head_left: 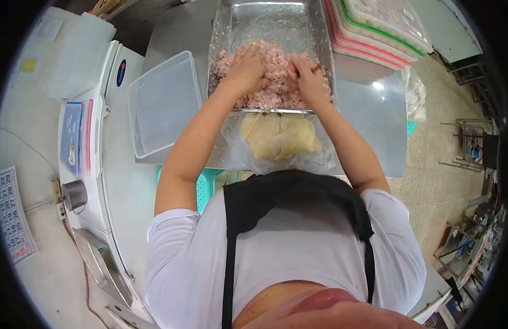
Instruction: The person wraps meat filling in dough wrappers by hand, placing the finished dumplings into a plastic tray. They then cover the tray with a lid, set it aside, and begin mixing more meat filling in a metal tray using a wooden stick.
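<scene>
A heap of pale pink ground meat fills the near half of a deep metal tray. My left hand is pressed into the left side of the heap, its fingers curled into the meat and partly buried. On the right side, my right hand grips into the same heap with bent fingers, its thumb side turned inward. Just below the tray's near edge, a stack of thin yellowish wrappers rests on a clear plastic bag.
Left of the tray stands an empty-looking clear plastic container on the metal table. Stacked lidded boxes with green and red rims rise at the right. A white freezer borders the left, with a metal cup beside it.
</scene>
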The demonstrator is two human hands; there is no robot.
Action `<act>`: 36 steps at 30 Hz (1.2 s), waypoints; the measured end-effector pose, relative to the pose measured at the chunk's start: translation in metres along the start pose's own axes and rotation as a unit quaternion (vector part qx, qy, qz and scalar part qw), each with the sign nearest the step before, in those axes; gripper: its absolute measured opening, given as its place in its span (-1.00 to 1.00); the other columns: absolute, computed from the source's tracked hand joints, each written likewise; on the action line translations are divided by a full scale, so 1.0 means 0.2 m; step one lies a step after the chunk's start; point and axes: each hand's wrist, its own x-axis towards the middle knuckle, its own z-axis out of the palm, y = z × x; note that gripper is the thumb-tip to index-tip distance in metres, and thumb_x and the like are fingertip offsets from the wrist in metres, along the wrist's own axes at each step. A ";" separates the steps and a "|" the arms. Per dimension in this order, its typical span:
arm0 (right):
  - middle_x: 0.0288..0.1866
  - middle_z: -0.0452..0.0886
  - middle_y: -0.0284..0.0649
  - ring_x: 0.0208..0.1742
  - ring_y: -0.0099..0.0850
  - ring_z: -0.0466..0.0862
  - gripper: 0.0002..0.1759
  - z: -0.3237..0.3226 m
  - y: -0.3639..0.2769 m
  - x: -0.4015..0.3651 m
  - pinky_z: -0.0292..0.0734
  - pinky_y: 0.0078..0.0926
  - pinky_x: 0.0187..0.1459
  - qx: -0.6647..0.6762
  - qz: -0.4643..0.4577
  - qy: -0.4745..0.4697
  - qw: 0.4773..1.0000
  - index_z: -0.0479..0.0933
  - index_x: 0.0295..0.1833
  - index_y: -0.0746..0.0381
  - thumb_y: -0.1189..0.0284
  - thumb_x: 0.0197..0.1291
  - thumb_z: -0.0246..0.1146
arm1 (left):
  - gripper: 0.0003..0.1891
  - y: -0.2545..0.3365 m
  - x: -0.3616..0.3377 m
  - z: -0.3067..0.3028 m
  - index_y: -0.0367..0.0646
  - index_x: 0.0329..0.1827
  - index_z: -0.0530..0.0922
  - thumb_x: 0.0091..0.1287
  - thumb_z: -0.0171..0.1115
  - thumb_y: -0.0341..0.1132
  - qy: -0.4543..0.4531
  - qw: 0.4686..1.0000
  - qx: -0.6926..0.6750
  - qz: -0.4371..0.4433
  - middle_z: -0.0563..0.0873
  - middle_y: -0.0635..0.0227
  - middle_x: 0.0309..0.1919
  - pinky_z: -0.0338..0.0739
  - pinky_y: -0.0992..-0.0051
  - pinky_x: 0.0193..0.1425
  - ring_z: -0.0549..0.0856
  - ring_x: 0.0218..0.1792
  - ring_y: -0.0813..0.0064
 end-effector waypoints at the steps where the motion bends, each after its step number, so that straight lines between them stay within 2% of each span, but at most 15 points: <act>1: -0.74 0.18 -0.45 -0.71 -0.58 0.18 -0.46 -0.02 0.03 -0.02 0.02 -0.55 -0.63 0.001 0.004 0.001 1.000 0.22 -0.63 0.16 0.10 0.39 0.02 | -0.42 0.02 -0.03 -0.01 -0.33 0.08 0.55 0.07 0.36 -0.09 0.014 1.000 -0.004 0.005 0.52 0.10 0.16 -0.02 -0.04 0.48 0.25 0.39 0.08; 2: -0.74 0.17 -0.44 -0.71 -0.57 0.17 -0.47 -0.05 0.04 -0.07 0.03 -0.56 -0.63 -0.021 0.001 -0.014 1.000 0.21 -0.62 0.16 0.12 0.39 0.02 | -0.42 0.05 -0.05 -0.03 -0.33 0.08 0.55 0.07 0.36 -0.09 0.005 1.000 -0.009 0.009 0.52 0.10 0.16 -0.02 -0.04 0.48 0.25 0.39 0.08; 4: -0.73 0.15 -0.42 -0.71 -0.57 0.15 -0.47 -0.08 0.04 -0.09 0.03 -0.57 -0.62 -0.046 -0.023 -0.047 0.998 0.21 -0.62 0.18 0.16 0.41 0.01 | -0.52 0.10 0.02 -0.13 -0.26 -0.07 0.64 0.05 0.38 -0.07 -0.119 0.992 -0.028 -0.019 0.36 0.14 0.36 -0.07 0.00 0.51 0.21 0.43 0.10; 8: -0.73 0.15 -0.42 -0.70 -0.58 0.14 -0.48 -0.08 0.02 -0.12 0.03 -0.56 -0.62 0.001 -0.014 -0.020 1.000 0.23 -0.62 0.18 0.18 0.41 0.00 | -0.51 0.15 0.11 0.01 -0.25 -0.13 0.67 0.00 0.40 -0.04 -0.067 0.997 0.031 0.038 0.37 0.16 0.35 -0.05 -0.03 0.49 0.21 0.43 0.12; 10: -0.73 0.16 -0.41 -0.70 -0.58 0.15 -0.49 -0.12 0.00 -0.14 0.02 -0.56 -0.62 0.009 -0.046 -0.039 0.998 0.24 -0.62 0.20 0.21 0.42 -0.02 | -0.49 0.19 0.12 -0.05 -0.26 -0.13 0.66 -0.03 0.42 -0.04 -0.107 0.988 0.074 0.086 0.41 0.17 0.31 0.00 -0.06 0.47 0.24 0.41 0.11; 14: -0.73 0.16 -0.40 -0.70 -0.57 0.14 -0.49 -0.21 0.00 -0.22 0.01 -0.56 -0.62 0.031 -0.062 -0.036 0.997 0.24 -0.61 0.21 0.23 0.43 -0.03 | -0.61 0.17 0.11 0.02 -0.21 -0.18 0.67 0.01 0.40 -0.11 -0.119 0.986 0.076 0.088 0.44 0.20 0.28 0.05 -0.07 0.44 0.29 0.37 0.13; 16: -0.72 0.16 -0.39 -0.70 -0.57 0.14 -0.49 -0.27 0.02 -0.25 0.00 -0.55 -0.62 0.066 -0.041 -0.017 0.997 0.23 -0.61 0.22 0.23 0.43 -0.03 | -0.68 0.15 0.03 0.02 -0.13 -0.13 0.67 0.06 0.31 -0.21 -0.034 0.983 0.070 0.166 0.54 0.21 0.12 0.10 -0.10 0.41 0.32 0.33 0.12; 19: -0.72 0.15 -0.39 -0.70 -0.57 0.13 -0.50 -0.30 0.04 -0.29 0.00 -0.53 -0.61 0.107 -0.029 -0.029 0.993 0.22 -0.61 0.22 0.24 0.43 -0.03 | -0.71 0.15 -0.07 -0.04 0.00 -0.10 0.67 0.08 0.30 -0.26 0.060 0.979 0.079 0.178 0.55 0.27 0.10 0.21 -0.03 0.33 0.39 0.26 0.18; 24: -0.71 0.21 -0.38 -0.70 -0.57 0.18 -0.48 -0.26 0.04 -0.24 0.06 -0.56 -0.63 -0.012 -0.038 -0.006 0.999 0.26 -0.61 0.21 0.16 0.39 0.06 | -0.62 0.14 -0.03 -0.13 0.01 -0.07 0.61 0.04 0.39 -0.10 -0.037 0.987 0.117 0.104 0.62 0.35 -0.09 0.28 0.07 0.22 0.50 0.11 0.29; 26: -0.72 0.20 -0.39 -0.71 -0.57 0.17 -0.47 -0.28 -0.03 -0.19 0.04 -0.56 -0.64 0.015 -0.018 -0.033 0.999 0.26 -0.62 0.21 0.14 0.39 0.05 | -0.61 0.15 -0.01 -0.15 0.01 -0.08 0.61 0.03 0.40 -0.09 -0.067 0.988 0.116 0.082 0.64 0.36 -0.15 0.31 0.11 0.18 0.53 0.06 0.29; 28: -0.74 0.18 -0.41 -0.73 -0.58 0.14 -0.42 -0.29 -0.15 -0.15 0.01 -0.55 -0.66 0.041 -0.002 -0.045 0.998 0.25 -0.66 0.19 0.09 0.38 0.05 | -0.65 0.16 0.00 -0.15 -0.04 -0.16 0.62 0.03 0.40 -0.10 -0.036 0.995 0.071 0.064 0.69 0.31 -0.29 0.41 0.16 0.08 0.62 -0.10 0.24; 32: -0.74 0.18 -0.41 -0.73 -0.58 0.13 -0.40 -0.34 -0.36 -0.11 -0.03 -0.55 -0.66 -0.027 -0.030 -0.060 0.997 0.23 -0.66 0.18 0.04 0.39 0.01 | -0.61 0.14 0.00 -0.24 0.01 -0.06 0.63 0.09 0.38 -0.04 -0.089 0.994 0.041 -0.050 0.73 0.32 -0.30 0.43 0.24 0.06 0.65 -0.10 0.33; 34: -0.73 0.18 -0.42 -0.71 -0.59 0.13 -0.39 -0.36 -0.46 -0.08 -0.05 -0.56 -0.63 -0.071 -0.089 -0.066 0.991 0.25 -0.64 0.18 0.00 0.39 -0.02 | -0.60 0.11 -0.01 -0.26 -0.05 -0.10 0.65 0.12 0.35 0.02 -0.053 0.968 -0.219 -0.107 0.73 0.27 -0.32 0.52 0.25 -0.07 0.69 -0.22 0.27; 35: -0.73 0.18 -0.42 -0.71 -0.59 0.13 -0.39 -0.35 -0.53 -0.07 -0.05 -0.56 -0.63 -0.073 -0.088 -0.069 0.991 0.25 -0.64 0.18 0.00 0.39 -0.02 | -0.60 0.14 -0.01 -0.25 -0.05 -0.10 0.65 0.12 0.35 0.02 -0.052 0.968 -0.221 -0.110 0.73 0.27 -0.32 0.52 0.25 -0.07 0.69 -0.22 0.27; 36: -0.72 0.24 -0.42 -0.70 -0.61 0.21 -0.40 -0.33 -0.62 -0.07 0.06 -0.60 -0.62 -0.059 -0.109 -0.086 0.989 0.32 -0.63 0.19 0.01 0.38 0.00 | -0.60 0.20 0.01 -0.24 -0.07 -0.13 0.66 0.11 0.34 0.03 -0.037 0.935 -0.344 -0.080 0.73 0.24 -0.34 0.54 0.26 -0.12 0.69 -0.26 0.23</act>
